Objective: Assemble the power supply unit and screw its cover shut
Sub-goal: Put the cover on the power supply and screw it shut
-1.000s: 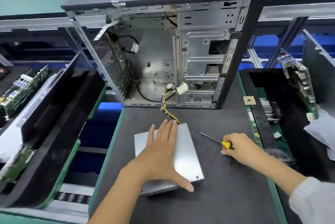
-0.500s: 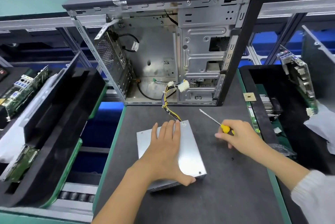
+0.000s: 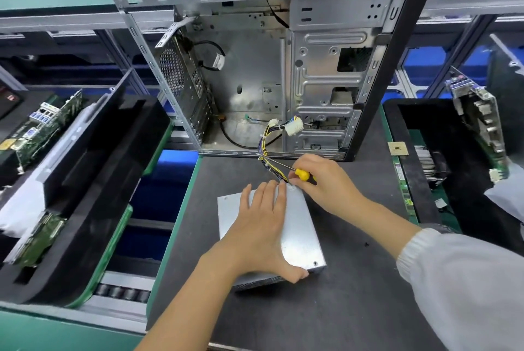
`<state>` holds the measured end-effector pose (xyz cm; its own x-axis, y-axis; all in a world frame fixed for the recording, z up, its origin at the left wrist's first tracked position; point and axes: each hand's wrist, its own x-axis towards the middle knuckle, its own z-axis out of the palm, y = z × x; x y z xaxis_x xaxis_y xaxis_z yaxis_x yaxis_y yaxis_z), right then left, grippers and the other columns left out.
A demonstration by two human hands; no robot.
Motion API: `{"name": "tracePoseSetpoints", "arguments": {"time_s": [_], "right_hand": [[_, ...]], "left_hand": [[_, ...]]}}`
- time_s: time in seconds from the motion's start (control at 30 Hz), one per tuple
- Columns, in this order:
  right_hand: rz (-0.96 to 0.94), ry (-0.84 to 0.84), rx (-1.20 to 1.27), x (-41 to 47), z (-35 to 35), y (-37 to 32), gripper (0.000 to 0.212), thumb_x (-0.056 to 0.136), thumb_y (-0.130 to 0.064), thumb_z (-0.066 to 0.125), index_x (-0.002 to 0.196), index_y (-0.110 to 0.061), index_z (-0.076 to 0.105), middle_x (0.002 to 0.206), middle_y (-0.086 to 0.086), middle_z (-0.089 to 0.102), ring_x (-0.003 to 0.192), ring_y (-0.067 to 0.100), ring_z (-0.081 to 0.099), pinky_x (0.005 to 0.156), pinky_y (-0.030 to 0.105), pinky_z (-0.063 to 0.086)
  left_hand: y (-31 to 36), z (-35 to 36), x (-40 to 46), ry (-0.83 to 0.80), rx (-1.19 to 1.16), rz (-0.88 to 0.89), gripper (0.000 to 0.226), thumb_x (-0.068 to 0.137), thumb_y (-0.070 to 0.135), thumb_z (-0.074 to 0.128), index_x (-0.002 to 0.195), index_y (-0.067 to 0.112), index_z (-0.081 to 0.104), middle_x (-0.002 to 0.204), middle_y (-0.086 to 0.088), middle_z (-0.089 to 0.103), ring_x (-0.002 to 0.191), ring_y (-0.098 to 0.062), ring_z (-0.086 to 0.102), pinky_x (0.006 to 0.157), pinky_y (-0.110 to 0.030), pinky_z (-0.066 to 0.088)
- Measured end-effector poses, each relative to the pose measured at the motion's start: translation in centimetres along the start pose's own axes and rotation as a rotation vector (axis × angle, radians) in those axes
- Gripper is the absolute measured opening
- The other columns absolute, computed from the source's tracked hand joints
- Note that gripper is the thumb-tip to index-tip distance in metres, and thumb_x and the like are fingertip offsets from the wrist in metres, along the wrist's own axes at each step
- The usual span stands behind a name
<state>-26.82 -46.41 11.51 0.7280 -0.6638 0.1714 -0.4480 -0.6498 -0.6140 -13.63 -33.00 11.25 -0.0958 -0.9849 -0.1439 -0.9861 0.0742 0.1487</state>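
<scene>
**Steadying a rigid metal box for its cover screw**

The open grey steel computer tower case [image 3: 283,66] stands at the back of the dark grey work mat [image 3: 354,294], its side panel off and its inside largely bare.

In front of it, flat on the mat, lies the silver sheet-metal power supply unit [image 3: 300,237], a rectangular box with its cover on top. It looks stiff and fairly heavy, so it should sit firmly under a pressing palm. The smooth bare metal may be slippery, and the folded edges could be sharp. The safest hold is likely flat on the cover or across the side walls, not by the wires.

The left hand [image 3: 261,225] lies flat on the cover with fingers straight and thumb hooked over the near edge, pressing the box down.

The right hand [image 3: 320,180] grips the yellow-handled screwdriver [image 3: 302,174] at the far right corner of the cover; its thin shaft points away towards the case, so the tip is not on a screw.

The bundle of yellow, black and blue wires [image 3: 266,146] leaves the far end of the unit and runs into the case, ending in a white plastic connector [image 3: 293,127]. The wires are soft and would strain if pulled.

A small screw [image 3: 315,263] sits in the near right corner of the cover.
</scene>
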Motion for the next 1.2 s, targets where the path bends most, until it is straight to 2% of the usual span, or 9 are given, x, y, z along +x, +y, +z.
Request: {"name": "tracePoseSetpoints", "arguments": {"time_s": [0.23,0.6,0.73,0.77,0.83,0.93,1.07,1.13,1.2], "right_hand": [[-0.061,0.026,-0.009,-0.6,0.4,0.4,0.011,0.089,-0.025,0.063,0.089,-0.014,0.063,0.09,-0.007,0.059,0.081,0.016,0.056,0.069,0.041,0.049],[-0.267,-0.043,-0.329,-0.7,0.0,-0.6,0.014,0.087,-0.015,0.064,0.09,-0.002,0.065,0.094,0.012,0.058,0.057,0.031,0.053,0.052,0.041,0.045],[-0.249,-0.014,-0.23,-1.3,-0.1,-0.1,0.009,0.087,-0.011,0.064,0.09,-0.004,0.067,0.094,0.007,0.06,0.063,0.031,0.057,0.055,0.041,0.048],[-0.247,0.001,-0.182,-1.5,-0.1,0.1,0.008,0.086,-0.01,0.065,0.091,-0.006,0.069,0.094,0.005,0.061,0.065,0.029,0.058,0.056,0.04,0.049],[-0.237,0.018,-0.096,-1.8,0.0,0.5,0.011,0.085,-0.011,0.067,0.094,-0.01,0.073,0.095,-0.001,0.062,0.069,0.022,0.06,0.059,0.038,0.051],[-0.197,0.0,-0.013,-1.9,0.1,1.2,0.016,0.086,-0.014,0.066,0.1,-0.016,0.074,0.101,-0.008,0.061,0.083,0.012,0.06,0.07,0.037,0.052],[-0.135,-0.029,0.067,-2.4,-0.1,2.0,0.028,0.086,-0.021,0.064,0.109,-0.037,0.069,0.103,-0.017,0.052,0.091,0.007,0.055,0.074,0.03,0.05],[-0.106,-0.054,0.091,-2.7,-0.3,2.2,0.036,0.086,-0.025,0.062,0.112,-0.05,0.062,0.1,-0.02,0.046,0.089,0.006,0.052,0.071,0.024,0.047],[-0.085,-0.089,0.079,-2.9,-0.4,2.3,0.04,0.086,-0.025,0.061,0.116,-0.051,0.059,0.096,-0.018,0.042,0.084,0.007,0.05,0.069,0.026,0.047]], "left_hand": [[-0.1,0.0,0.0,0.004,-0.005,0.002,0.143,0.052,0.085,0.06,0.153,0.007,-0.006,0.156,-0.005,0.002,0.146,-0.023,-0.005,0.119,-0.049,-0.008],[-0.5,0.5,0.1,0.037,-0.024,0.02,0.139,0.051,0.087,0.059,0.152,0.009,0.003,0.157,-0.005,0.008,0.145,-0.02,-0.001,0.119,-0.045,-0.009],[-0.8,0.0,0.0,-0.006,-0.101,0.05,0.14,0.05,0.09,0.06,0.153,0.011,0.008,0.156,0.001,0.013,0.144,-0.011,0.0,0.121,-0.042,-0.005],[-1.1,-0.5,0.2,-0.018,-0.195,0.043,0.133,0.053,0.086,0.064,0.153,0.012,0.015,0.152,0.003,0.02,0.141,-0.005,0.005,0.121,-0.038,-0.002],[-2.2,-1.6,1.0,0.023,-0.444,-0.009,0.097,0.068,0.061,0.078,0.146,0.016,0.04,0.144,0.005,0.041,0.136,-0.007,0.027,0.118,-0.029,0.018],[-3.1,-2.6,2.8,0.238,-0.673,-0.113,0.034,0.082,0.009,0.075,0.116,0.014,0.069,0.114,-0.001,0.064,0.106,-0.011,0.059,0.093,-0.016,0.042],[-2.7,-3.0,4.9,0.237,-0.839,-0.124,0.018,0.078,0.008,0.08,0.084,0.024,0.074,0.081,0.01,0.065,0.07,0.004,0.057,0.068,-0.009,0.044],[-3.0,-2.8,5.3,0.178,-0.87,-0.111,0.021,0.077,0.007,0.08,0.084,0.026,0.075,0.083,0.007,0.067,0.075,-0.001,0.059,0.071,-0.013,0.046],[-3.6,-2.5,5.4,0.142,-0.903,-0.11,0.024,0.078,0.003,0.079,0.089,0.025,0.077,0.09,0.002,0.07,0.083,-0.009,0.063,0.075,-0.018,0.047]]}}
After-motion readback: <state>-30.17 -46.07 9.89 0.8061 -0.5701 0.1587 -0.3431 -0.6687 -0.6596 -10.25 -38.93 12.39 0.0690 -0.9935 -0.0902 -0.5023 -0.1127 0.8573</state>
